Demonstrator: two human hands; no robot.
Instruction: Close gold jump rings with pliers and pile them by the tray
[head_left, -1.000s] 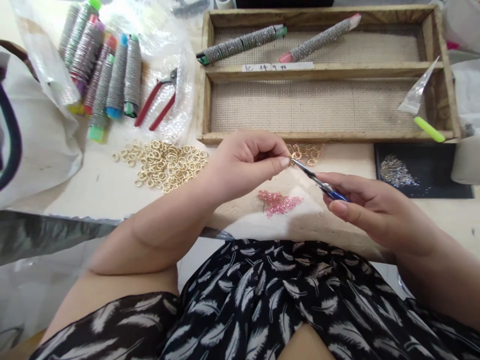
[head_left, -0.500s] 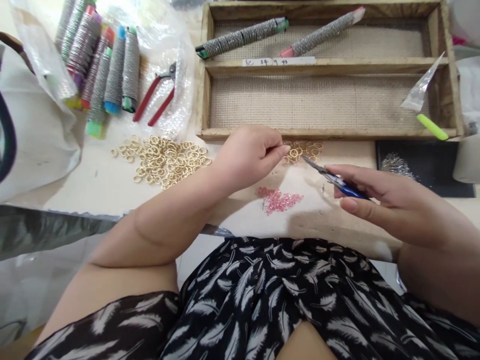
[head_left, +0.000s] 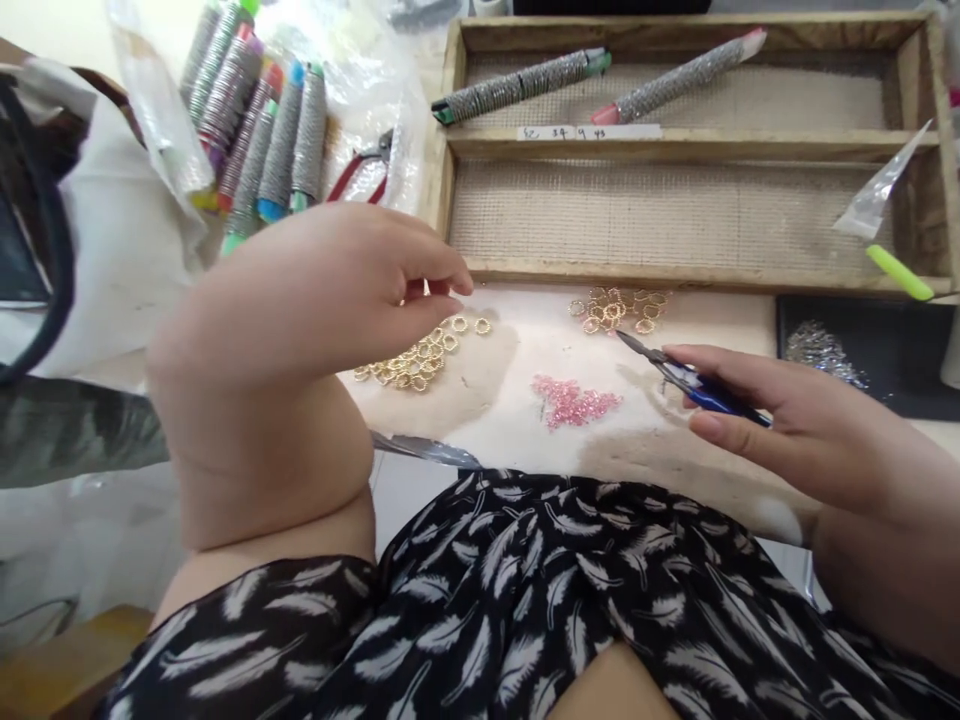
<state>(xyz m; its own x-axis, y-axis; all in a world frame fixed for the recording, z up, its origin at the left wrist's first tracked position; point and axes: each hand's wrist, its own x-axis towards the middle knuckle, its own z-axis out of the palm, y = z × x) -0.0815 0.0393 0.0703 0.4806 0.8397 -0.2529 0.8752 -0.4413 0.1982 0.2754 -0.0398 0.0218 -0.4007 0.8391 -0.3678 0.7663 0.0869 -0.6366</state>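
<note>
My left hand (head_left: 375,275) hovers over the larger pile of gold twisted rings (head_left: 420,362), partly covering it. Its thumb and fingertips are a little apart, and no object shows between them. In my right hand (head_left: 780,415) is a pair of pliers (head_left: 686,380) with blue handles and narrow metal jaws pointing up and left. The tip of the jaws lies just below a smaller group of gold rings (head_left: 615,310), a few with pink bits among them. Between the hands, a heap of small pink beads (head_left: 574,402) rests on the pale table.
Behind is a wooden mesh-bottomed tray (head_left: 675,145) holding two wire-wrapped sticks. Several wire-wrapped tubes (head_left: 285,150) and red-handled cutters (head_left: 367,165) lie at the back left on clear plastic. At right, a black mat (head_left: 907,360) carries small silver pieces (head_left: 825,352).
My left hand has moved left from the small ring group to the larger ring pile, its fingers parting. My right hand keeps the pliers in nearly the same place; the view has shifted slightly.
</note>
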